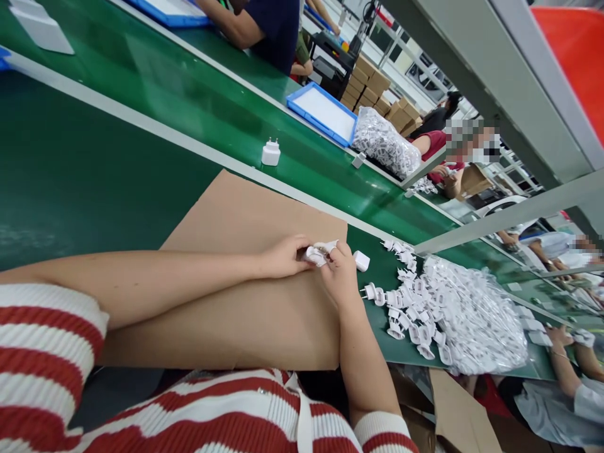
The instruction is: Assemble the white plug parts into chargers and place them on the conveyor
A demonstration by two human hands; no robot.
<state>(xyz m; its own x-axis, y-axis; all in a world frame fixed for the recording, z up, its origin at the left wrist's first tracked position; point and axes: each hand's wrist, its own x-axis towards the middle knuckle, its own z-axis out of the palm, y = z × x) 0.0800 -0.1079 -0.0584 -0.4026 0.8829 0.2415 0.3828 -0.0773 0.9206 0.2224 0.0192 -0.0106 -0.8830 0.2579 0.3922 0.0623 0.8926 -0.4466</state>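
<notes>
My left hand (289, 255) and my right hand (340, 272) meet above a sheet of brown cardboard (264, 321). Between their closed fingers is a small white charger part (317, 254), mostly covered, so its exact shape is unclear. Just right of my right hand lies a white charger housing (362, 261) on the green bench. Further right are several loose white plug pieces (396, 299), scattered beside a clear plastic bag (476, 314) full of similar pieces.
A white two-pin charger (270, 153) stands on the green conveyor belt (207, 107) beyond the cardboard. Across the belt are a blue-rimmed tray (323, 113) and another filled bag (384, 141). Co-workers sit opposite and to the right. A metal frame post (509, 211) slants across the right side.
</notes>
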